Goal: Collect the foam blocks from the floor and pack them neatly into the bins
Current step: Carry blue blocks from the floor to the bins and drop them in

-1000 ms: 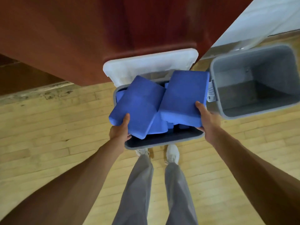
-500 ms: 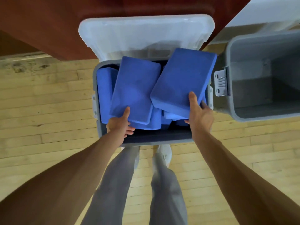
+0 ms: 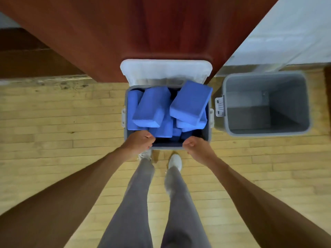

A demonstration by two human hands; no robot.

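Note:
A grey bin (image 3: 210, 122) stands on the floor ahead of my feet, its clear lid (image 3: 165, 69) tipped open at the back. Several blue foam blocks lie loosely piled inside. One large block (image 3: 152, 107) leans at the left and another (image 3: 190, 101) sits tilted on top at the right, poking above the rim. My left hand (image 3: 138, 143) and right hand (image 3: 197, 147) hover at the bin's front corners with fingers curled, holding no block. Whether they touch the rim is unclear.
An empty grey bin (image 3: 266, 104) stands just right of the filled one, a latch (image 3: 220, 106) on its left side. A dark red wall or cabinet (image 3: 143, 33) rises behind the bins. My legs and white shoes (image 3: 175, 161) are on the wooden floor (image 3: 62, 122).
Both hands have let go of the two large blue blocks, which now rest in the bin. The hands have pulled back to the bin's front edge and curled.

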